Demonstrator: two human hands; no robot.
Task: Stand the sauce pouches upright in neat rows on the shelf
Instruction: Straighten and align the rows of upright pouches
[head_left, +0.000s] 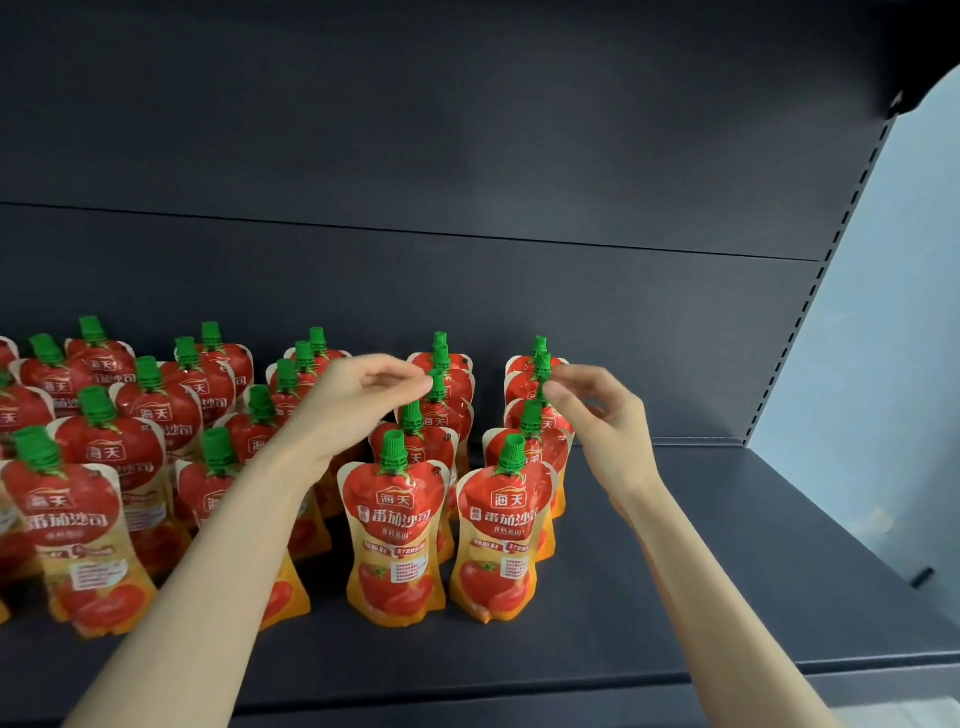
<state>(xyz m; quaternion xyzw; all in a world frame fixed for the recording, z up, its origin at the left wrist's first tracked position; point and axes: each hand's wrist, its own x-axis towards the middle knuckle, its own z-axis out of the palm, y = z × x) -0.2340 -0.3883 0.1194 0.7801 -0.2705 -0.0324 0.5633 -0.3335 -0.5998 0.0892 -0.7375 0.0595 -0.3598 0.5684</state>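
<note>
Dark grey shelving fills the view, with a plain back panel (467, 156) rising behind the shelf (727, 545). On the left, the sauce pouches (109, 452) stand crowded together, red and orange with green screw caps. Most are upright, their rows uneven and some caps leaning. The left forearm reaches in over the near-left pouches and hides parts of several.

The left hand (363, 395) is curled, thumb and forefinger tips meeting at the green cap of the middle pouch (441, 415), third from the near end of its row. It looks like a light pinch on the cap, with the other fingers tucked behind. The near pouch of that row (395, 525) stands upright facing the camera.

Just right of it, across a narrow gap, stands the rightmost row, led by another upright front pouch (501, 525). The right hand (597, 415) comes in from the right, its fingers bent and their tips closing on the cap of the right-row pouch (515, 411), also third from the near end. Neighbouring caps stand close on the near and far sides of both pinched ones.

Further right, the shelf is bare out to its right edge, where a small dark peg (922, 577) sticks up. A slotted upright (810, 301) runs along the right end of the back panel, and a pale wall (909, 312) lies beyond it. Bare shelf also runs between the front pouches and the near lip (467, 675).
</note>
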